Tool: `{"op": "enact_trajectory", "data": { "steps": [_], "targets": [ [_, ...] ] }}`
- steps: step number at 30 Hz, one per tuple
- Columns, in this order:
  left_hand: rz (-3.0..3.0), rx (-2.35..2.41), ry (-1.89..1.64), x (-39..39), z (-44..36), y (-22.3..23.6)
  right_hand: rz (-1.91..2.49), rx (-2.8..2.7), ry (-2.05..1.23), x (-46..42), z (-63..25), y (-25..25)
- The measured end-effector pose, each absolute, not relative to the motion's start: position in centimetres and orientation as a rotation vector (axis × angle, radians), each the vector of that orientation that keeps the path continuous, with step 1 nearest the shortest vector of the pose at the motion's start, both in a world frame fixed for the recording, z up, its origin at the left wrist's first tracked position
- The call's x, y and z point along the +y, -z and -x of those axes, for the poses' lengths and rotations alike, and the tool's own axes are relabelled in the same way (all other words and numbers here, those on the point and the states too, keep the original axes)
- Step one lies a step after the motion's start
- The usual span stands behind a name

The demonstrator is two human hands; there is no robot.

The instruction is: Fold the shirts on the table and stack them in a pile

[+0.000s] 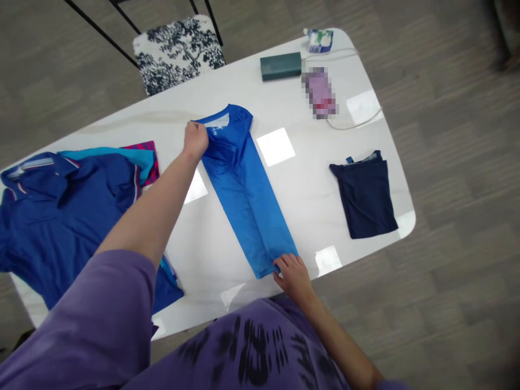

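A bright blue shirt (244,189) lies folded into a long narrow strip on the white table (300,179). My left hand (195,140) is closed on its collar end at the far side. At the near table edge my right hand (293,274) pinches the hem end of the same shirt. The strip runs straight between the two hands and lies flat.
A pile of dark blue, teal and striped shirts (69,206) covers the left of the table. A folded navy garment (368,196) lies at the right. A green power bank (281,66), a phone (320,92) with a cable and a small packet (320,39) sit at the far edge. A patterned chair (179,50) stands behind.
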State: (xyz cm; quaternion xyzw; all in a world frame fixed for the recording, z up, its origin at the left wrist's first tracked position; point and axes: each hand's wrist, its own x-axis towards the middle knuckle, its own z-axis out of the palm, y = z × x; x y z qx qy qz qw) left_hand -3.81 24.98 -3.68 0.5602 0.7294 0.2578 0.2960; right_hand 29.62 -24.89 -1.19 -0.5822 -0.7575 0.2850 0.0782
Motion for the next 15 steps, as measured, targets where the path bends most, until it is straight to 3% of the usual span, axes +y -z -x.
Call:
{"op": "enact_trajectory", "data": {
  "steps": [3, 7, 15],
  "targets": [
    [-1.735, 2.121, -0.580, 21.7, 3.9, 3.7, 1.735, -2.275, -0.840, -24.4, -28.7, 1.8],
    [-2.023, 1.676, -0.520, 18.8, -0.5, 3.6, 1.706, -2.207, -0.762, -21.8, -28.1, 2.5],
    [-1.958, 1.883, -0.425, 23.9, -0.2, 6.4, 1.723, -2.232, -0.583, -19.8, -26.7, 8.0]
  ]
}}
